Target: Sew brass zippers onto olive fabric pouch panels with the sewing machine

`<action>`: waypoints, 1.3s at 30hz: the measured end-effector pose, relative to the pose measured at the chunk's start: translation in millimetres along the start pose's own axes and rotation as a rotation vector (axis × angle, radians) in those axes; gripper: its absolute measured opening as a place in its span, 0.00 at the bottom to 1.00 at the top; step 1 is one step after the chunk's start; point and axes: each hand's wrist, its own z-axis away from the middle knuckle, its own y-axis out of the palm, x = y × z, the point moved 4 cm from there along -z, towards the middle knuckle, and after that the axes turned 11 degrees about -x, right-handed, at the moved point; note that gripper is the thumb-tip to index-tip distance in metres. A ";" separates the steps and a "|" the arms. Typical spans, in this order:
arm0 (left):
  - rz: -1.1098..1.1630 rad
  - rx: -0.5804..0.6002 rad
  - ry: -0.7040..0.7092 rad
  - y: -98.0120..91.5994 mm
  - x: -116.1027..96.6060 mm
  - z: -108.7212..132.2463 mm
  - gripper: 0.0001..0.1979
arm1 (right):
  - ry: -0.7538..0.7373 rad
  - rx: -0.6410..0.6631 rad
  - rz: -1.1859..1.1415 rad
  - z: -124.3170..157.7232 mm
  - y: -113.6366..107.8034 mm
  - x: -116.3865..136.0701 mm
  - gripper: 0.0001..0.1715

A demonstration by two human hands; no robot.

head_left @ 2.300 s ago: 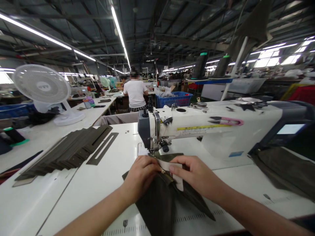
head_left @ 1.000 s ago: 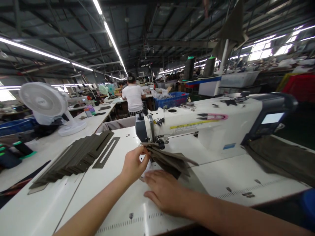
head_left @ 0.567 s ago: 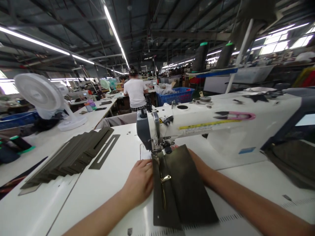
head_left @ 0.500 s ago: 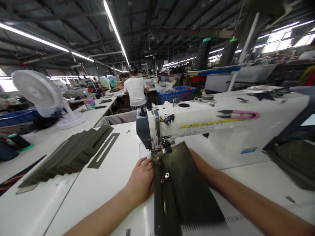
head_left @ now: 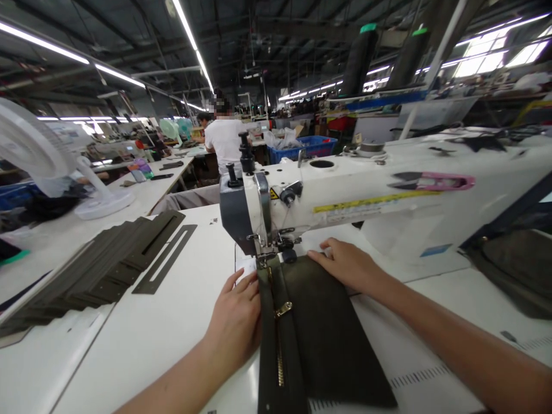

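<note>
A dark olive panel (head_left: 332, 333) with a brass zipper (head_left: 280, 359) along its left strip lies under the sewing machine's (head_left: 379, 201) needle area. The metal zipper pull (head_left: 283, 309) rests across the strip, pointing right. My left hand (head_left: 236, 316) lies along the panel's left edge, fingers stretched forward and slightly apart near the presser foot; its thumb is hidden. My right hand (head_left: 349, 264) is at the panel's far right corner, fingers apart, with fingertips touching the top edge.
To the left lie a stack of dark olive strips (head_left: 95, 264) and a slotted piece (head_left: 166, 259). A white fan (head_left: 103, 201) stands beyond. Pink-handled thread snips (head_left: 448, 180) rest on the machine arm. Dark fabric (head_left: 513, 270) lies at right. A person in white (head_left: 226, 144) is farther back.
My right hand has come into sight at the panel's far edge, where the panel hid it before. The zipper pull has swung to the right. The view has shifted slightly.
</note>
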 end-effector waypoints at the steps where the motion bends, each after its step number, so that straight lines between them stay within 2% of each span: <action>1: 0.005 0.003 -0.009 -0.3 1.0 -0.6 0.13 | -0.024 0.010 0.004 -1.8 -0.5 1.5 0.20; 4: 0.010 0.007 -0.038 -2.0 3.5 -3.0 0.11 | -0.168 -0.097 0.011 -2.3 -6.9 9.1 0.10; 7: -0.015 0.009 -0.026 -3.6 2.4 -5.5 0.10 | -0.244 -0.245 0.081 1.9 -10.8 10.3 0.08; 11: -0.061 0.013 -0.001 -4.5 -1.6 -6.0 0.07 | -0.215 -0.171 0.204 5.1 -4.2 5.3 0.08; 14: -0.063 -0.035 -0.036 -5.9 -2.0 -2.9 0.08 | -0.408 -0.328 0.301 17.3 -8.4 25.8 0.06; 16: -0.059 -0.113 -0.084 -7.3 0.7 0.3 0.08 | -0.594 -0.422 0.219 34.6 -6.7 48.3 0.06; 18: -0.064 -0.200 -0.107 -7.7 4.6 3.6 0.09 | -0.761 -0.430 0.056 54.4 2.9 68.2 0.11; 20: -0.056 -0.234 -0.049 -5.1 7.3 5.8 0.12 | -0.851 -0.407 -0.027 69.7 17.5 80.6 0.16; 23: -0.014 -0.190 0.093 1.1 10.1 6.8 0.13 | -0.837 -0.370 -0.012 78.5 36.4 85.4 0.20; 25: 0.000 -0.170 0.141 2.3 12.5 6.1 0.12 | -0.791 -0.350 0.000 78.9 41.8 84.5 0.21; 31: 0.004 -0.102 0.172 0.3 14.9 1.4 0.12 | -0.741 -0.274 0.038 77.6 42.0 85.2 0.22; 39: 0.021 -0.082 0.169 0.7 13.9 -1.7 0.14 | -0.741 -0.233 0.050 75.4 40.8 85.7 0.22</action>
